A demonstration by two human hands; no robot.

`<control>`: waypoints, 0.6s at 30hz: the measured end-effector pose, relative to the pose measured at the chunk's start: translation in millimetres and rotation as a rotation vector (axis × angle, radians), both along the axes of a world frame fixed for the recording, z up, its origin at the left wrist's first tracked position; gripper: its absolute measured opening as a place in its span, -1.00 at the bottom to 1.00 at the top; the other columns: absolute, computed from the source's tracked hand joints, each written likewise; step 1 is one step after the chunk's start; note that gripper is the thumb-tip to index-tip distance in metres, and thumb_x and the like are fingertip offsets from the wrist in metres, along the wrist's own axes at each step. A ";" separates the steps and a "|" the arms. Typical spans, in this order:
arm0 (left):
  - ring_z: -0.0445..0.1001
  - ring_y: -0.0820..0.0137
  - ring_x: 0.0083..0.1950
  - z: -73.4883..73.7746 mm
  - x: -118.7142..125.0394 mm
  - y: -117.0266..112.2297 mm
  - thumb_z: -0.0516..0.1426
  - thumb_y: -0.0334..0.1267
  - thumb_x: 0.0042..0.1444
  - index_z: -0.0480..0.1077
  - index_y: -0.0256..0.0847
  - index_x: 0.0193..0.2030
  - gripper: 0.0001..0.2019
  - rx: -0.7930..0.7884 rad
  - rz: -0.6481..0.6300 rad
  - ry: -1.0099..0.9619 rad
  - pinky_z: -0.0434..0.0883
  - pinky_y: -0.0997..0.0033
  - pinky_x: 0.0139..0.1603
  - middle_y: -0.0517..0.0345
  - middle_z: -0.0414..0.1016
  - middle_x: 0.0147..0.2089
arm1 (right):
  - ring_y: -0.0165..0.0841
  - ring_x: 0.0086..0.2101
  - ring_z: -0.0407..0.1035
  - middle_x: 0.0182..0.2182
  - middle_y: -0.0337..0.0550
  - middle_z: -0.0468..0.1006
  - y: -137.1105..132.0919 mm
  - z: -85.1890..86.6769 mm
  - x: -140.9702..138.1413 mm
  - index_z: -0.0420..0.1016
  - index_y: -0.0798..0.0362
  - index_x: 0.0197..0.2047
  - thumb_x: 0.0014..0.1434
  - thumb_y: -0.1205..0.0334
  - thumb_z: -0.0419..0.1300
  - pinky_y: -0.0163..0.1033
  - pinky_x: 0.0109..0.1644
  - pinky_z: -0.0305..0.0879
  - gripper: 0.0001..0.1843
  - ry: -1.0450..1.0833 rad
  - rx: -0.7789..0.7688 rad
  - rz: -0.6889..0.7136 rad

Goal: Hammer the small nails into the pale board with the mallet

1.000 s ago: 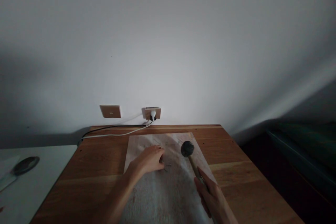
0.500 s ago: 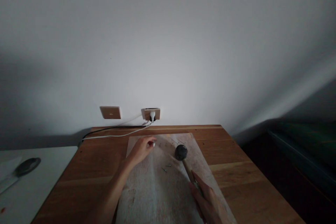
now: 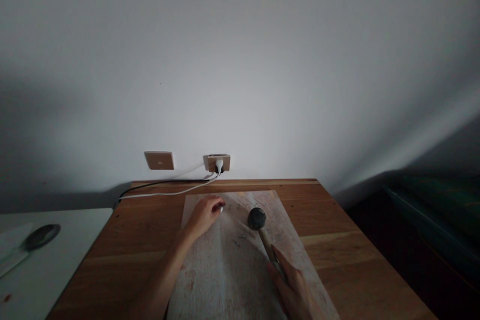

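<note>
A pale wooden board [image 3: 210, 280] lies on a brown wooden table [image 3: 142, 225]. My right hand [image 3: 294, 287] grips the wooden handle of a mallet [image 3: 257, 219] whose dark round head hovers over the board's far half. My left hand [image 3: 205, 212] rests near the board's far left part, its fingers pinched on a small pale thing, perhaps a nail, too small to name. A few small nails [image 3: 237, 240] lie loose on the board between the two hands.
Two wall sockets [image 3: 216, 162] sit just behind the table; a white plug and cables [image 3: 165, 190] run along the far edge. To the left stands a white surface [image 3: 45, 270] with a dark spoon-like object [image 3: 39, 236]. Dark furniture lies to the right.
My left hand moved from the board's middle to its far left part and pinched something small. The mallet head shifted left and a little nearer to that hand.
</note>
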State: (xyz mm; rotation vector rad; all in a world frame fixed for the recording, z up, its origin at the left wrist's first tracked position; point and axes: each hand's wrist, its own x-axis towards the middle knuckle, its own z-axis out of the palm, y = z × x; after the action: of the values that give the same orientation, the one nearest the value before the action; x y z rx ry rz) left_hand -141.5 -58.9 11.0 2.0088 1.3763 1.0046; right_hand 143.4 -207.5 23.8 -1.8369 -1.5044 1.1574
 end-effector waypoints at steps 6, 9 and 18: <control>0.58 0.31 -0.18 -2.8 1.6 -0.1 0.20 -0.58 0.04 0.58 -0.20 -0.25 -0.77 0.018 0.035 0.016 0.47 0.39 -0.07 0.07 0.62 -0.19 | -0.38 -0.73 0.26 -0.72 -0.35 0.35 5.3 4.3 -12.3 0.35 0.17 0.41 0.30 -0.34 0.09 -0.34 -0.62 0.19 -0.12 0.102 0.030 -0.003; 0.61 0.30 -0.13 -5.3 2.6 1.4 0.15 -0.61 0.04 0.57 -0.18 -0.12 -0.66 -0.003 0.040 -0.011 0.47 0.37 -0.02 0.08 0.65 -0.16 | -0.46 -0.73 0.18 -0.65 -0.38 0.32 17.7 17.4 -28.0 0.29 0.20 0.44 0.30 -0.32 0.10 -0.39 -0.68 0.11 -0.10 0.183 0.020 0.035; 0.54 0.31 -0.15 -11.2 0.6 -0.3 0.14 -0.56 0.05 0.49 -0.19 0.00 -0.62 0.011 0.046 -0.032 0.43 0.36 -0.06 0.10 0.58 -0.15 | -0.51 -0.72 0.16 -0.67 -0.46 0.27 49.6 40.9 -68.6 0.18 0.24 0.47 0.40 -0.15 0.06 -0.46 -0.70 0.08 -0.21 0.224 0.048 0.191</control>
State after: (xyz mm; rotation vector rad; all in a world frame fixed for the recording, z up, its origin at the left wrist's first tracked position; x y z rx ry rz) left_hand -141.0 -59.1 -0.2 1.9690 1.4087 1.0618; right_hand 74.8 -157.9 64.7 -1.5012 -1.5867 1.3543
